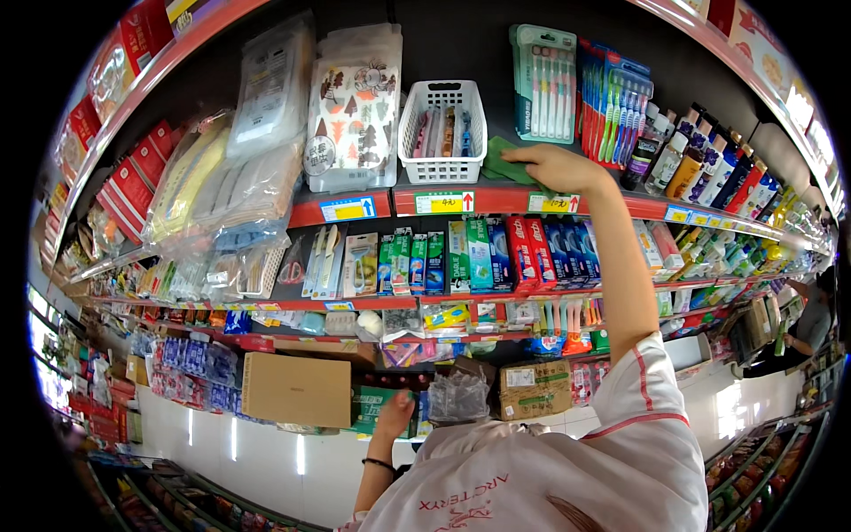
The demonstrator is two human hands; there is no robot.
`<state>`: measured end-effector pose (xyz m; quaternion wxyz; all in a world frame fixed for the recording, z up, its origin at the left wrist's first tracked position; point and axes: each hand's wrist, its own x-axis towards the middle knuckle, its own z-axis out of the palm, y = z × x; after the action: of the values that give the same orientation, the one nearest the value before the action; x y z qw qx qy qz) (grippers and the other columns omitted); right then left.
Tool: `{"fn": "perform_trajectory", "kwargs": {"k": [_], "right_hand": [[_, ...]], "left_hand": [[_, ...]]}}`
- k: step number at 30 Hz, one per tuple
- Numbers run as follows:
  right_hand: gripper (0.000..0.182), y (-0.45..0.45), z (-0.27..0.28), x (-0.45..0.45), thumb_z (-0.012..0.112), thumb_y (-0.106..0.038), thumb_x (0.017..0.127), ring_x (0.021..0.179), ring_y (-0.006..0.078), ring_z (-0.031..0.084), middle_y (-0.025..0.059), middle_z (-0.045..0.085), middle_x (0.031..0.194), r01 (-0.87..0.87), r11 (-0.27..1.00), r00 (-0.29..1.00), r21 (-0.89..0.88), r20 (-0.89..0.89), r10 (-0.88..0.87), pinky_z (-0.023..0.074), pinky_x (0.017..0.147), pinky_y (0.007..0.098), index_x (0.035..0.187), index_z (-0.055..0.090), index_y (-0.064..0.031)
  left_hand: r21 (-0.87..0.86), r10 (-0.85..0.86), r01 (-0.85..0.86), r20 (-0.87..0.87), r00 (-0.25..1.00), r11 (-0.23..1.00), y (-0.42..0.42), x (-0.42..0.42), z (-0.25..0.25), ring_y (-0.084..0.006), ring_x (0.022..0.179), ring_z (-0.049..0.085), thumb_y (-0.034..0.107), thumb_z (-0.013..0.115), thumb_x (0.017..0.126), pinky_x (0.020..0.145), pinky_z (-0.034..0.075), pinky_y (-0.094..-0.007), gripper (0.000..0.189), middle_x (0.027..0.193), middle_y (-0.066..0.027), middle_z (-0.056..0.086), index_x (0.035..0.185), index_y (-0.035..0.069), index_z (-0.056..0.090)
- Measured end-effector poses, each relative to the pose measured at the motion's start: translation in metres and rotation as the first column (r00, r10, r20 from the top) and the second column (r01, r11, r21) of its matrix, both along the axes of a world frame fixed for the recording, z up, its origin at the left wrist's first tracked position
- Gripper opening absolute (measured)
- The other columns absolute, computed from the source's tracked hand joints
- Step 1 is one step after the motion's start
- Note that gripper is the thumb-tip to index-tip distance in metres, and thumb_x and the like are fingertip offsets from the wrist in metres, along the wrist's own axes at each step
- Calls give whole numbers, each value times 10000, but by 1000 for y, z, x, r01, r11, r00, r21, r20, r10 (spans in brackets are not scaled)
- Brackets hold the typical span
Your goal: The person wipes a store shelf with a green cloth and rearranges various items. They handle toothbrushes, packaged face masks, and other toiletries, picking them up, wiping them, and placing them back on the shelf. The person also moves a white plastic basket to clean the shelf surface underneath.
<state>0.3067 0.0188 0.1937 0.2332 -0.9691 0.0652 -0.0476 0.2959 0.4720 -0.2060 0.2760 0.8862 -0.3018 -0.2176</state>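
Note:
My right hand (555, 167) reaches up to the top shelf and grips a green cloth (506, 161), which lies on the shelf surface by the edge. Just left of the cloth stands a white plastic basket (442, 171) holding several packaged items. Packs of toothbrushes (548, 93) stand upright behind my hand, with more colourful toothbrush packs (615, 113) to their right. My left hand (397, 410) is low, in front of a green box (372, 405) near the bottom shelf; its fingers are curled and I cannot tell whether it holds anything.
Bottles (667, 156) line the top shelf at the right. Bagged towels (246, 179) overhang its edge at the left. Toothpaste boxes (479, 256) fill the shelf below. Cardboard boxes (297, 389) stand low before me. Another person (808, 319) is at the far right.

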Motion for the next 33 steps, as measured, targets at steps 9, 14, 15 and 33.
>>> {"fn": "perform_trajectory", "kwargs": {"k": [9,14,15,33], "right_hand": [[391,-10,8,-10,462,-55,959,1268,252,520,113,555,1370,-109,994,991,-6,-81,108,394,1062,324,1341,540,-59],[398,-4,-6,12,461,-116,975,1293,269,492,113,529,1396,-105,994,994,-37,7,105,382,1072,333,1367,513,-66],[402,-4,-6,14,463,-126,976,1297,274,486,113,522,1403,-95,995,995,-43,20,96,379,1075,334,1372,507,-67],[416,-69,-79,181,403,-182,917,1221,391,513,288,507,1329,-55,960,992,-275,92,84,422,1025,424,1185,585,79]], "left_hand": [[-580,213,346,686,696,738,-140,68,339,-353,1191,546,11,607,867,1003,431,-424,417,1260,-179,582,1279,30,547],[-402,177,448,869,462,799,-201,107,376,-352,1196,531,12,621,852,1083,356,-482,415,1235,-161,583,1259,51,557],[-370,156,442,881,447,817,-210,113,374,-345,1168,547,9,624,846,1095,340,-492,394,1205,-152,596,1234,58,574],[-589,285,355,727,624,726,-141,38,429,-305,861,650,-68,638,790,891,491,-439,158,917,-126,676,924,9,674]]}}
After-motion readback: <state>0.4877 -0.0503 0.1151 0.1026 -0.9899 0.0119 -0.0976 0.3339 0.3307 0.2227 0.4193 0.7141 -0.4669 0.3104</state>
